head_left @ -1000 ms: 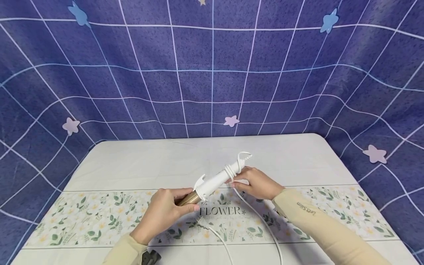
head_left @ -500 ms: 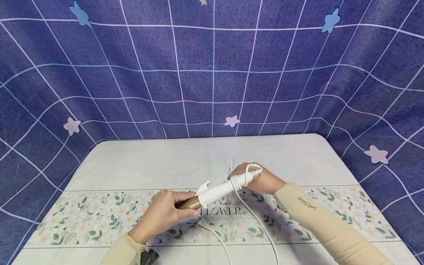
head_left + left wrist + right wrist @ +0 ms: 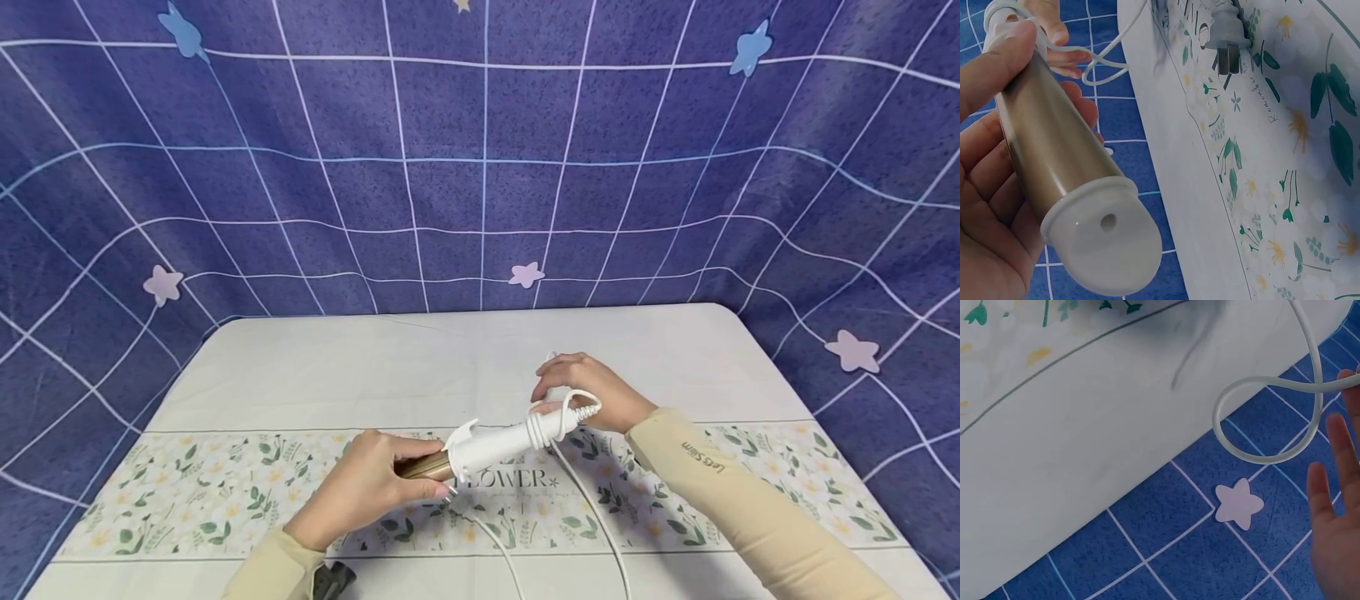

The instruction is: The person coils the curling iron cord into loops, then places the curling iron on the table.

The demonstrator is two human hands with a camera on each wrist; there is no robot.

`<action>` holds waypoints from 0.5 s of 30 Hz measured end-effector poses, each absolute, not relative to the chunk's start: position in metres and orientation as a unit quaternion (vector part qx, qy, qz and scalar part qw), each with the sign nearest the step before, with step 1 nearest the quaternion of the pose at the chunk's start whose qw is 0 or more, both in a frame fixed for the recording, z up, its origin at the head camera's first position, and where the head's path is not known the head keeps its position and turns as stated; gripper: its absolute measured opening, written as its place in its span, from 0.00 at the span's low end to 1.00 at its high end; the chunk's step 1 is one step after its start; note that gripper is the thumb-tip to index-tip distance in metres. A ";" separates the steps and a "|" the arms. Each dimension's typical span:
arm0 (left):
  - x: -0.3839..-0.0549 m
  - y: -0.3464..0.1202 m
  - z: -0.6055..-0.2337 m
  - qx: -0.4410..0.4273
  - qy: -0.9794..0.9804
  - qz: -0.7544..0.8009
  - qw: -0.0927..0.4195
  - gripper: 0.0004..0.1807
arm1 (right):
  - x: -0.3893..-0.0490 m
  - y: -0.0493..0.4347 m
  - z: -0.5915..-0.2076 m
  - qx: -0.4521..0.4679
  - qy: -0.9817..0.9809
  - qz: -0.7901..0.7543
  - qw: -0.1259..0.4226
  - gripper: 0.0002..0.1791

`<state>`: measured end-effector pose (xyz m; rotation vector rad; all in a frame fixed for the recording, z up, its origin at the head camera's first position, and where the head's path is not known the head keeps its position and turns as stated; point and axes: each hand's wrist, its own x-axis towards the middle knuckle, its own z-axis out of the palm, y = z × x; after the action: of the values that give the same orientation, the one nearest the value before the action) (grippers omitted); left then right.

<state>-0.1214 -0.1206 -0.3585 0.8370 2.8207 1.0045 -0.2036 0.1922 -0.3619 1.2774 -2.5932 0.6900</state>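
A curling iron (image 3: pixel 491 447) with a white handle and a gold barrel (image 3: pixel 1054 131) is held above the table, its handle end pointing right. My left hand (image 3: pixel 382 473) grips the gold barrel, thumb on the near side. White cord (image 3: pixel 542 429) is looped round the handle near its end. Behind that end my right hand (image 3: pixel 588 390) holds the cord, its fingertips partly hidden by the handle. In the right wrist view, a loose cord loop (image 3: pixel 1219 419) hangs beside the fingers (image 3: pixel 1319 487). The two-prong plug (image 3: pixel 1225 37) lies below the left hand.
A white table (image 3: pixel 337 358) bears a floral band with lettering. Cord (image 3: pixel 600 517) trails off the near edge of the view. A dark blue gridded cloth (image 3: pixel 450 192) with stars hangs behind the table.
The handle end has swung down and to the right, so the curling iron lies flatter. My right hand went behind the handle end with the cord, then rose a little. The left hand kept its grip.
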 end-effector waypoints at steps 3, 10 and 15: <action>-0.122 -0.120 -0.359 0.272 0.908 0.317 0.015 0.29 | -0.204 0.192 -0.359 0.422 -0.873 0.234 0.069 0.11; -0.121 -0.121 -0.359 0.280 0.904 0.324 0.022 0.24 | -0.203 0.191 -0.356 0.440 -0.868 0.218 0.067 0.12; -0.121 -0.123 -0.356 0.278 0.902 0.329 0.016 0.27 | -0.204 0.192 -0.357 0.443 -0.871 0.185 0.108 0.10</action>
<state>-0.1209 -0.1232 -0.3560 0.8656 2.8055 1.0245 -0.2038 0.1917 -0.3567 1.3028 -2.5618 0.5430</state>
